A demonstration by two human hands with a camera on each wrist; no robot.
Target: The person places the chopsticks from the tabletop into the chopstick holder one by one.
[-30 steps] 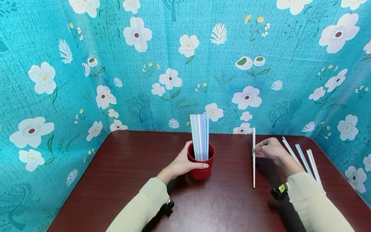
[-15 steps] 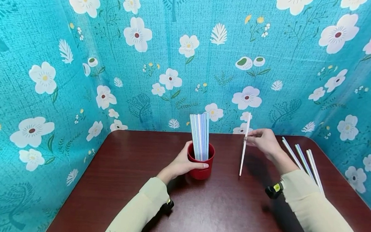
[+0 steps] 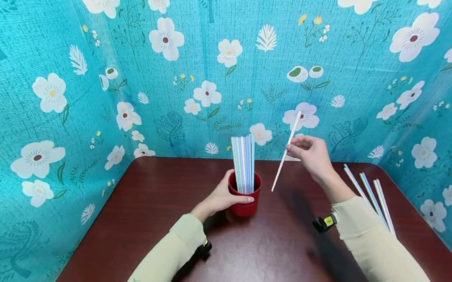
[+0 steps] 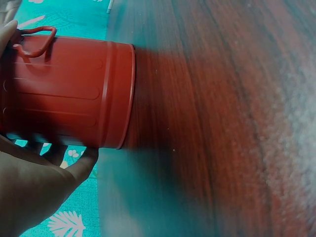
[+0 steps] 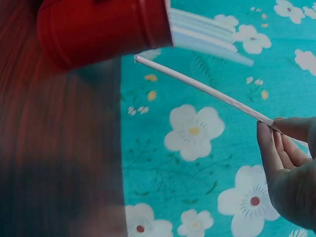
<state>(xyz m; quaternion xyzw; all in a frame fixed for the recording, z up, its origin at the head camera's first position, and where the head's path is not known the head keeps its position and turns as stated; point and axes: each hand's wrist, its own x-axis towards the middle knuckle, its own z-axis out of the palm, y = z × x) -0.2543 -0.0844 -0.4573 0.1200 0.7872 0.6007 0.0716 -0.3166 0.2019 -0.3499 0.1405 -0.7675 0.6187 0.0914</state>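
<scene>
The left hand (image 3: 222, 196) grips a red cup (image 3: 245, 207), thumb across its front and fingers behind. In the left wrist view, the cup (image 4: 74, 91) stands on the table and shows a small wire-like handle (image 4: 42, 42). Several pale green, blue and white chopsticks (image 3: 243, 164) lean together inside it. To the cup's right, the right hand (image 3: 310, 155) pinches a slim white chopstick (image 3: 281, 167) between thumb and fingertips. This chopstick is tilted in the air, its lower end near the cup's rim but apart from it. The right wrist view shows the same pinch on the chopstick (image 5: 207, 90).
More chopsticks (image 3: 379, 202) lie in small groups at the table's right side, partly hidden by the right sleeve (image 3: 376, 243). The dark red-brown table (image 3: 159, 197) ends at a turquoise flowered curtain (image 3: 195, 125) behind and on both sides.
The right hand has lifted the white chopstick and carried it leftward toward the cup, tilting its lower end to the left. The left hand and the cup have stayed in place.
</scene>
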